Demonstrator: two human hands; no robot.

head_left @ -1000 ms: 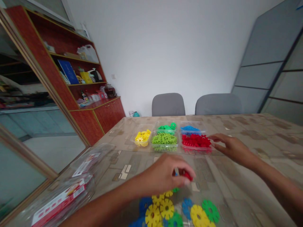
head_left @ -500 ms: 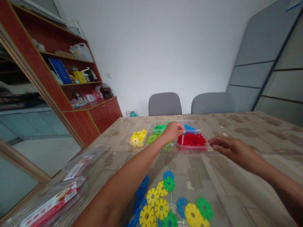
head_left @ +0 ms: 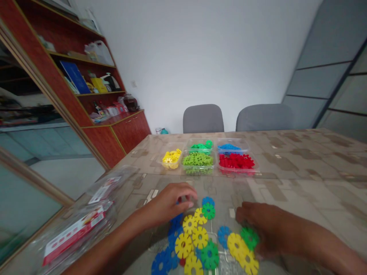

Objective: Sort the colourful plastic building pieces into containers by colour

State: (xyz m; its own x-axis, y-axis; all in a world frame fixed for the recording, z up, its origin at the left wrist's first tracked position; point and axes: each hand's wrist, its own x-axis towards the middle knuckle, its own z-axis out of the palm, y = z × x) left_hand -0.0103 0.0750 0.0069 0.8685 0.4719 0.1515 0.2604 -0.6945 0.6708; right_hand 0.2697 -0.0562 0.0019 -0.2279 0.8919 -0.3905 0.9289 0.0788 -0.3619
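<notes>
A pile of flat toothed plastic discs [head_left: 197, 240] in yellow, blue and green lies on the table in front of me. My left hand [head_left: 169, 204] is at the pile's upper left, fingers curled together over a blue disc [head_left: 175, 221]; a bit of blue shows between thumb and fingers. My right hand [head_left: 263, 225] rests palm down on the pile's right side, fingers spread over a green disc [head_left: 250, 237] and yellow discs. Farther back stand clear tubs of sorted pieces: yellow [head_left: 171, 158], light green [head_left: 197, 162], dark green [head_left: 200, 146], blue [head_left: 231, 147] and red [head_left: 236, 163].
A clear plastic bag with a red and white label [head_left: 80, 225] lies at the table's left edge. Two grey chairs [head_left: 203, 118] stand behind the table. A red-brown shelf cabinet [head_left: 114, 114] fills the left wall.
My left hand reached out to the red tub with a red piece, then came back to the pile. My right hand drew back from beside the red tub onto the pile's right side.
</notes>
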